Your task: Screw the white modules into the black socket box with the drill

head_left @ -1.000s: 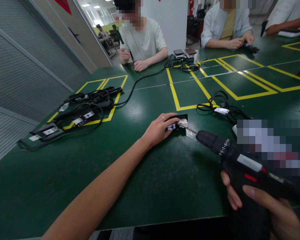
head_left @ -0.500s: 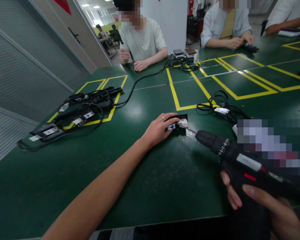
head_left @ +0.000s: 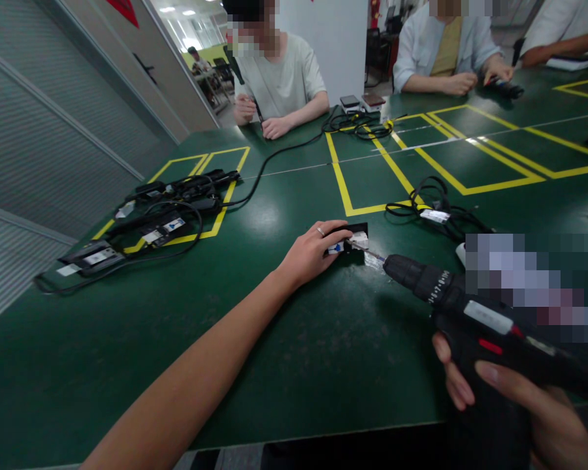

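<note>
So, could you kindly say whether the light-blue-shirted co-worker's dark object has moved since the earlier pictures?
Yes: the dark object has shifted rightward and slightly up in the picture, judged against the yellow tape.

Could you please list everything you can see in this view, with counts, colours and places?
Table: one, green, centre
Outlines: several, yellow, on the table
Small part: one, black with labels, table centre
Power drill: one, black, right, bit pointing at the small part
Labelled parts: several, black, heaped left
Cable bundles: two, black, right of centre and farther back
Flat boxes: two, dark-topped, far side
Other people: at least four, mostly pale tops, beyond
Door: one, greyish, upper left
Pixelated patch: one, mixed, right; contents unclear
Left hand: one, ringed, on the small part
Right hand: one, gripping the power drill
</note>
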`<state>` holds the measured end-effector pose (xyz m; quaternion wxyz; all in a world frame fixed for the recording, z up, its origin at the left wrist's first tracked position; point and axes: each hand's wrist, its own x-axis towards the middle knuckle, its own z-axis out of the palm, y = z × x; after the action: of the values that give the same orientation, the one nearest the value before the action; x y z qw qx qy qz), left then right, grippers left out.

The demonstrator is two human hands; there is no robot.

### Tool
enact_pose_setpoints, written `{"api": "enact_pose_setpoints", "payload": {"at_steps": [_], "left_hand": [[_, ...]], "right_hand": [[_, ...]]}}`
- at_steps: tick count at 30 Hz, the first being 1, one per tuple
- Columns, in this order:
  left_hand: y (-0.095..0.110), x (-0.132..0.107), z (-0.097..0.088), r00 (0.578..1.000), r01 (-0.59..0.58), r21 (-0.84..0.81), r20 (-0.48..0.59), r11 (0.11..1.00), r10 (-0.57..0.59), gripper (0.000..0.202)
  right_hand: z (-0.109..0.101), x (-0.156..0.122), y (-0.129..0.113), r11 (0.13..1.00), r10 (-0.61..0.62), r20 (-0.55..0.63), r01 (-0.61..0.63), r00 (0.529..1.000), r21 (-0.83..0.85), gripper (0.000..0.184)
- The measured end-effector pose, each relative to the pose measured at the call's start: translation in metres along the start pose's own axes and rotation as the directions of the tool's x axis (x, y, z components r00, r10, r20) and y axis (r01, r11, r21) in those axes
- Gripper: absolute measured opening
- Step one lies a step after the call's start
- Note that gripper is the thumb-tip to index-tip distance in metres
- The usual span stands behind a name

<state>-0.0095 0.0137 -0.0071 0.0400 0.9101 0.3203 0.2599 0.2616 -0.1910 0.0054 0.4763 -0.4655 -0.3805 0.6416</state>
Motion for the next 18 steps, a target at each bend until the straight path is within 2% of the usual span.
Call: {"api": "enact_pose_setpoints", "payload": {"at_steps": [18], "left_hand": [[-0.0005, 0.0004, 0.0017, 1.000, -0.006, -0.008, -0.004, 1.000, 0.006, 0.043]], "right_hand": [[0.0013, -0.0009, -0.0012, 1.000, 0.024, -0.016, -0.024, 1.000, 0.007, 0.019]]}}
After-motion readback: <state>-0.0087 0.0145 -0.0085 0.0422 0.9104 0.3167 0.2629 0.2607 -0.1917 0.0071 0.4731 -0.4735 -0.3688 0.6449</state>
